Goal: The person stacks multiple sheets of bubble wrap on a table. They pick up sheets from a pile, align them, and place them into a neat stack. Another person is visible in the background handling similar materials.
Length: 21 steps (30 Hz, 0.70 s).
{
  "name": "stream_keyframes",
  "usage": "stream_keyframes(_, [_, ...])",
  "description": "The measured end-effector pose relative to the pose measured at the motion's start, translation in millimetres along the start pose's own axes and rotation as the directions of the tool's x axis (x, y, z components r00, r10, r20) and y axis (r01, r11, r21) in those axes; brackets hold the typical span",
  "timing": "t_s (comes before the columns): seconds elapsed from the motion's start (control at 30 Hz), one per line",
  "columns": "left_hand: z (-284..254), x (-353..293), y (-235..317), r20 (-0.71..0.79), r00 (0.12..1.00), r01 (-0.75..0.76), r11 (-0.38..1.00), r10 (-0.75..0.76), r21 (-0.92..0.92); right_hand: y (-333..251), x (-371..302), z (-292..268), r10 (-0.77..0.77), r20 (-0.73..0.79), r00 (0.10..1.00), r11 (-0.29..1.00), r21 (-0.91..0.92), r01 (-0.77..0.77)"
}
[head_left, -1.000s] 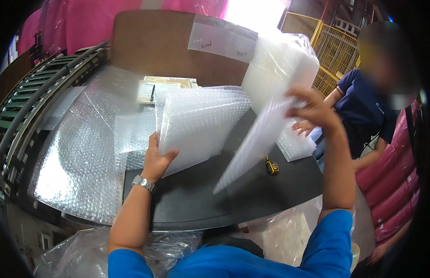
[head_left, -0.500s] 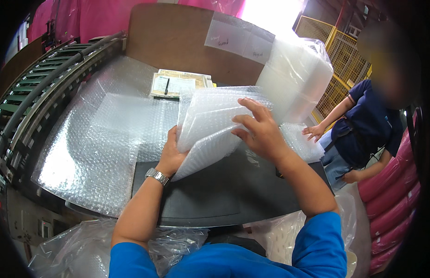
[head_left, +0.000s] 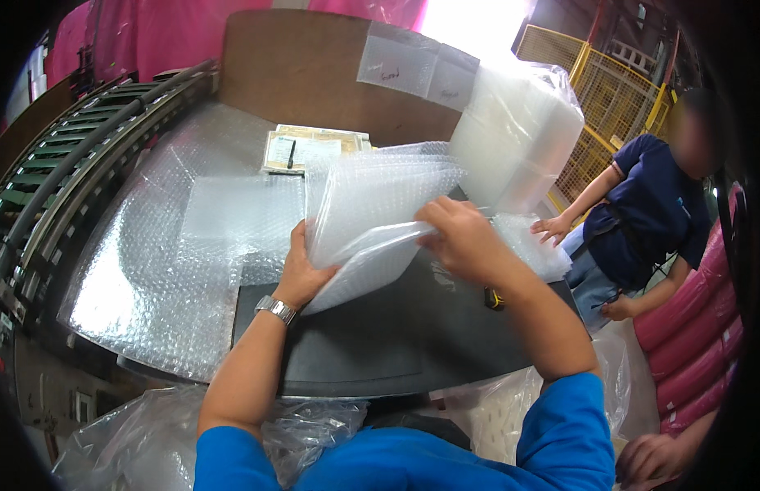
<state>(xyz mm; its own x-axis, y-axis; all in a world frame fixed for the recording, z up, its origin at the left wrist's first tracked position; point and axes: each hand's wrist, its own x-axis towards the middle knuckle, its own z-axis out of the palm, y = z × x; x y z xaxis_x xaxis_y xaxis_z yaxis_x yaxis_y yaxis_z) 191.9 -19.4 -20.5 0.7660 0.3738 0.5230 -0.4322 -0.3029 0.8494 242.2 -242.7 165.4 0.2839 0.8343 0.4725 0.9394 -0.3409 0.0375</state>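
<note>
So, landmark here is the black mat [head_left: 380,360], and everything else goes off that. The bubble-wrap bundle [head_left: 388,184] sits over the mat's far-left part, tipped up and fanned a bit, so you can see several layers along its top edge.

The key bit is the front sheet [head_left: 359,270]: it's peeling away from the rest and stretches right between the two hands. Its long edge slants from the mat's left side up and away toward the mat's right side. Neither hand is really nearer, since they've got opposite ends.

The left hand [head_left: 302,274], over the mat's left edge, is curled round the bundle's lower left, thumb in front, fingers mostly hidden behind. From there the bundle runs away and to the right. The right hand [head_left: 462,237], above the mat's far-right part, is pinched nearly closed on the front sheet's upper right corner, so that sheet lies to its left and nearer the person. Can't tell if it's one layer or two in that pinch.

Also around: a tape measure [head_left: 494,299] on the mat's right side, and a big bubble sheet [head_left: 143,286] left of the mat.
</note>
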Motion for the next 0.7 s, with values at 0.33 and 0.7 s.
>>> stream_keyframes(0.33, [-5,1,27,0.008,0.972,0.231,0.963,-0.234,0.137,77,13,-139,0.069,-0.461,0.885,0.988,-0.094,-0.126])
stream_keyframes(0.7, [-19,-6,34,-0.044,0.991,0.124,0.992,-0.123,0.007,-189,63,16,-0.081,-0.365,0.927,0.480,0.801,0.357])
